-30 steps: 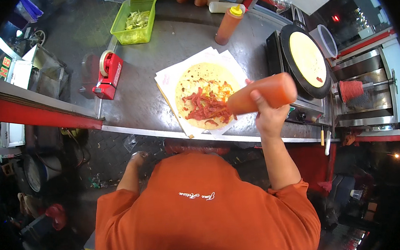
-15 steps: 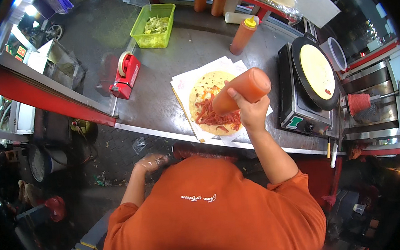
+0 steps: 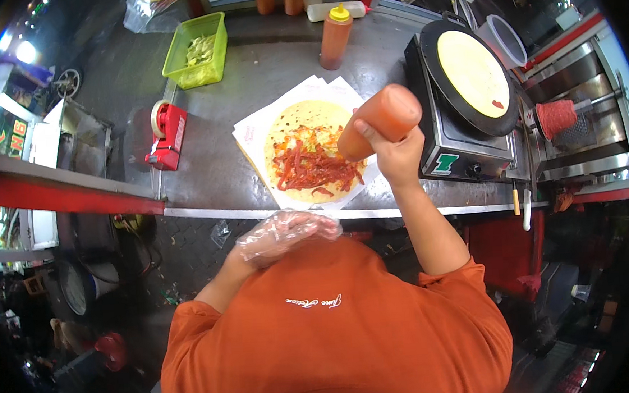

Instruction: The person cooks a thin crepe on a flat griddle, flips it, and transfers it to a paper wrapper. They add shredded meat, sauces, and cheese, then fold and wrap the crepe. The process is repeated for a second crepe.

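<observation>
My right hand (image 3: 401, 156) is wrapped round an orange squeeze bottle (image 3: 383, 116), tilted with its base up and its lower end over the right side of a round flatbread (image 3: 297, 117). Shredded reddish meat (image 3: 309, 168) lies across the near half of the flatbread, with bits of greens and streaks of sauce above it. Under the flatbread are sheets of white printed paper (image 3: 251, 127). In a clear plastic glove, my left hand (image 3: 288, 234) hovers at the counter's front edge, its fingers stretched to the right and holding nothing. The bottle's nozzle is hidden.
A green basket (image 3: 213, 73) of shredded greens stands far left, above a red tape dispenser (image 3: 170, 139). Another sauce bottle (image 3: 336, 40) with a yellow cap stands at the back. To the right, a black griddle pan (image 3: 443, 88) holds a pale crepe (image 3: 471, 71), near a meat spit (image 3: 556, 118).
My left hand has come up from low at the left to the counter edge by the paper. My right hand still tilts the bottle over the flatbread. The view has shifted right.
</observation>
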The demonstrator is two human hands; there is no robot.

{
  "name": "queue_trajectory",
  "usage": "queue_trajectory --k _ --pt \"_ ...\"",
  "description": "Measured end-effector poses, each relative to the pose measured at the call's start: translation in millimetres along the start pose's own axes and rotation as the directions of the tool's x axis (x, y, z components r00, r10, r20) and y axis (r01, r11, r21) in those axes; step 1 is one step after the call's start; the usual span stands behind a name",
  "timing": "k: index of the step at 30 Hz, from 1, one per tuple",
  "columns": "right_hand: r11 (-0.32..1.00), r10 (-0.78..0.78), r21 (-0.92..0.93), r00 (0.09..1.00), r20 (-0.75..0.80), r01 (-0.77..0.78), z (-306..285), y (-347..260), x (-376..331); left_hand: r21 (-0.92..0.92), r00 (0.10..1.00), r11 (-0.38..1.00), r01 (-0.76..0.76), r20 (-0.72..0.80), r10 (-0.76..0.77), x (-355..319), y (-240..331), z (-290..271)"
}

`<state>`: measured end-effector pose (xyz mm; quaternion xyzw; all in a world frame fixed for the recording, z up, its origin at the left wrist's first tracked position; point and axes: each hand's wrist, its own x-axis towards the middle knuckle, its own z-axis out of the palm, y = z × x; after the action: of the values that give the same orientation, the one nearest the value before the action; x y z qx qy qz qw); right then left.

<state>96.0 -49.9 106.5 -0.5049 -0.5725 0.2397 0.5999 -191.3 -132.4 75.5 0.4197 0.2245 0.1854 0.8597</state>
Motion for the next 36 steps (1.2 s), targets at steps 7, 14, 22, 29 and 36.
queue_trajectory --k 7,14,22,29,36 --pt "0.947 -0.015 0.321 0.994 0.111 -0.022 4 -23 -30 -0.776 0.994 0.630 0.040 -0.035 -0.107 92 16 27" --pt "0.958 -0.047 -0.255 0.949 0.311 0.131 30 33 0 0.529 0.526 0.722 -0.446 -0.498 0.689 162 124 -109" --pt "0.981 0.151 -0.130 0.988 0.044 -0.144 114 142 174 0.917 0.186 0.190 0.351 -0.267 0.946 205 166 -174" --pt "0.058 0.426 0.901 0.826 0.368 -0.431 83 -10 22 0.802 0.448 -0.337 -0.493 0.566 0.692 133 156 -53" --pt "0.947 0.065 0.317 0.995 -0.069 -0.040 3 -6 -12 0.869 0.840 0.155 -0.470 0.386 0.382 15 54 -2"
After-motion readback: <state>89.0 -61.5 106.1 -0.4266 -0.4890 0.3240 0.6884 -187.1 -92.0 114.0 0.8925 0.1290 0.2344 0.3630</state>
